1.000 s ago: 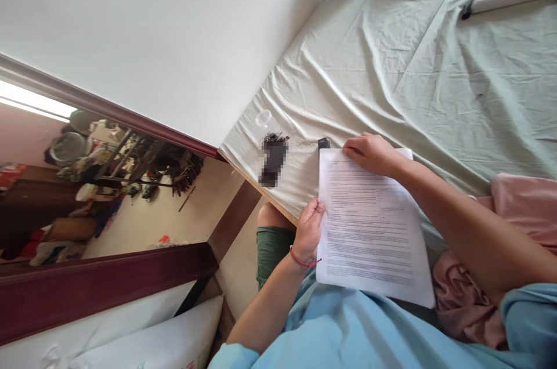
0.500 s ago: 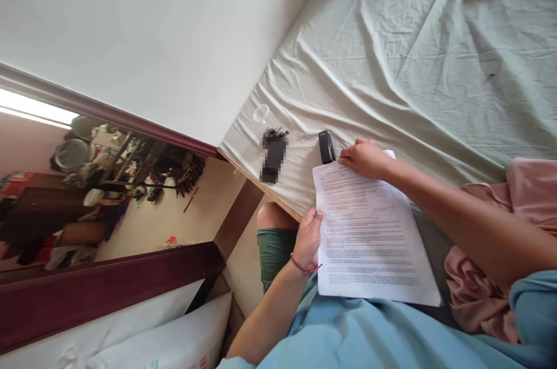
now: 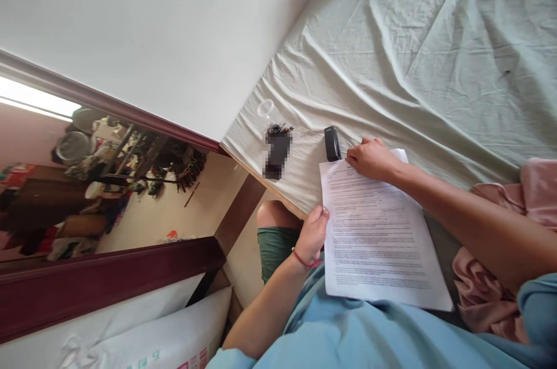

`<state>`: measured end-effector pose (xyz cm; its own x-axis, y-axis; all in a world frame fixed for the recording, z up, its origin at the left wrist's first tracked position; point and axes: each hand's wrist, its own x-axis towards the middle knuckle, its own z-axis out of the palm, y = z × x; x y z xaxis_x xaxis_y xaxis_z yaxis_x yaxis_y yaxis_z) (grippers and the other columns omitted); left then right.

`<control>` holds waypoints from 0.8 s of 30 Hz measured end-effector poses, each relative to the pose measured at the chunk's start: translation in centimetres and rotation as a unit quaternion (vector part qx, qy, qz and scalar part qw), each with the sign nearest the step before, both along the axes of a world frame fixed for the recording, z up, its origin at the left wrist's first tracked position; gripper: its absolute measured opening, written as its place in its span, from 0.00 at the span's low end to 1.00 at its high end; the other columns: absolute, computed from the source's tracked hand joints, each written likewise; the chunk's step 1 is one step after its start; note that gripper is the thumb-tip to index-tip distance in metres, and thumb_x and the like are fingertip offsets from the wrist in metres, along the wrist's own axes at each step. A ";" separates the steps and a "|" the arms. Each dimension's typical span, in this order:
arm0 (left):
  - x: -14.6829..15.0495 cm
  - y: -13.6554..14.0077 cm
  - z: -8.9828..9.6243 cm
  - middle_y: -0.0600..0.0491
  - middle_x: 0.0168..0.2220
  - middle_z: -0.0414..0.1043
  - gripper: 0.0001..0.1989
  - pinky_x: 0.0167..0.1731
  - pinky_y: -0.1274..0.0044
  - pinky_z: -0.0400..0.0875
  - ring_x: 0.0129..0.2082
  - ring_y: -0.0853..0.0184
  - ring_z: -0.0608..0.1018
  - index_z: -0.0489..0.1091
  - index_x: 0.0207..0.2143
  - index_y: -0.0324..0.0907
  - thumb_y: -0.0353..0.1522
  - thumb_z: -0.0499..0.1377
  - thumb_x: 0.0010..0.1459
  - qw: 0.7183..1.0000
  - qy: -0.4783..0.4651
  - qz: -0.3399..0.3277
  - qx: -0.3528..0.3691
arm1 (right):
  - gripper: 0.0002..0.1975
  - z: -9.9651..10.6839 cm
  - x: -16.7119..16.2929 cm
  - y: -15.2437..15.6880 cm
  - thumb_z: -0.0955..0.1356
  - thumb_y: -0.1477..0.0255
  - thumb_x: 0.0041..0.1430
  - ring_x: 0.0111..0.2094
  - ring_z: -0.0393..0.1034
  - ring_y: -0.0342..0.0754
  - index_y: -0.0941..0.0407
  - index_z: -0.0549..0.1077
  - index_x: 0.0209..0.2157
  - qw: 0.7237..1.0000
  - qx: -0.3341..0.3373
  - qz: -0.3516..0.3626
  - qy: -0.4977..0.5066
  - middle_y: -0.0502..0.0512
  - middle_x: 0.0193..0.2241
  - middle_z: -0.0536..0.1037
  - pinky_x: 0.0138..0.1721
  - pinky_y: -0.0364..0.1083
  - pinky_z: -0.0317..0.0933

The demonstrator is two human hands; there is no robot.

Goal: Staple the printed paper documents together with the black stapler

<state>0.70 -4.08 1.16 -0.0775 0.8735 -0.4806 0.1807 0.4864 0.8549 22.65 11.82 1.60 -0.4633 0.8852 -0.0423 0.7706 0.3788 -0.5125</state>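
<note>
My left hand (image 3: pixel 314 235), with a red string bracelet at its wrist, pinches the left edge of a small stack of printed paper sheets (image 3: pixel 378 241) between thumb and fingers. The sheets rest over my lap and the edge of the cloth-covered surface. At their top edge lies my right hand (image 3: pixel 372 158), its fingers bent over the paper and closed on it. A black stapler (image 3: pixel 332 143) lies just beyond the top left of the sheets, close to my right fingertips.
A clear plastic cup (image 3: pixel 266 108), a bunch of keys (image 3: pixel 278 129) and a pixelated dark object (image 3: pixel 277 154) sit left of the stapler. Pale green cloth (image 3: pixel 426 55) covers the surface. Pink fabric (image 3: pixel 483 293) lies right; a white wall (image 3: pixel 130 38) rises left.
The view has shifted slightly, so the sheets, stapler and hands appear a little farther right. Both hands keep their hold on the paper.
</note>
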 end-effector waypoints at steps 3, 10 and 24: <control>-0.5 1.0 0.7 0.55 0.27 0.74 0.13 0.35 0.71 0.69 0.29 0.63 0.76 0.70 0.36 0.45 0.44 0.63 0.66 0.988 0.129 -0.083 0.020 | 0.17 0.2 0.3 0.2 0.64 0.70 0.71 0.47 0.74 0.64 0.53 0.78 0.28 1.000 -0.003 -0.014 -0.009 0.61 0.28 0.80 0.49 0.60 0.60; -1.3 5.4 1.2 0.43 0.50 0.82 0.11 0.56 0.60 0.73 0.53 0.54 0.80 0.74 0.50 0.44 0.30 0.55 0.70 0.820 0.411 -0.181 0.355 | 0.18 0.5 0.7 0.5 0.64 0.71 0.70 0.47 0.74 0.64 0.52 0.78 0.26 1.000 0.000 -0.003 -0.020 0.61 0.28 0.80 0.50 0.61 0.61; -1.3 11.1 -2.5 0.43 0.62 0.78 0.19 0.71 0.55 0.66 0.68 0.54 0.73 0.76 0.59 0.41 0.30 0.51 0.72 0.755 0.439 -0.273 0.403 | 0.17 1.2 1.7 1.1 0.61 0.68 0.74 0.52 0.69 0.63 0.54 0.81 0.37 0.997 -0.037 0.012 -0.073 0.62 0.37 0.83 0.56 0.59 0.57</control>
<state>-0.58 7.07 -1.31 0.4203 0.8719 0.2511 0.8352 -0.4799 0.2686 24.30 12.97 2.85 -0.4691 0.8656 -0.1754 0.8300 0.3642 -0.4226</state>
